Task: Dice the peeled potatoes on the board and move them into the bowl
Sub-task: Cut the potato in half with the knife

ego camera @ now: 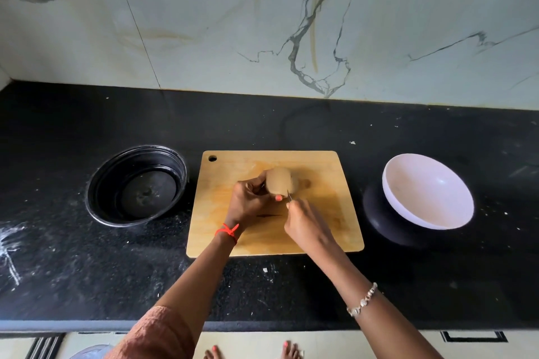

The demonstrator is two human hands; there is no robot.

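A peeled pale potato (281, 181) stands on the wooden cutting board (323, 172) at the middle of the black counter. My left hand (252, 202) grips the potato from its left and near side. My right hand (306, 223) holds a knife (290, 195); only a short piece of blade shows, touching the potato's near right side. The handle is hidden in my fist. An empty white bowl (428, 192) lies tilted to the right of the board.
A round black container (137, 185), empty, sits left of the board. The marble wall rises behind the counter. White crumbs and smears dot the counter, mostly at the far left. The counter's front edge runs just below my forearms.
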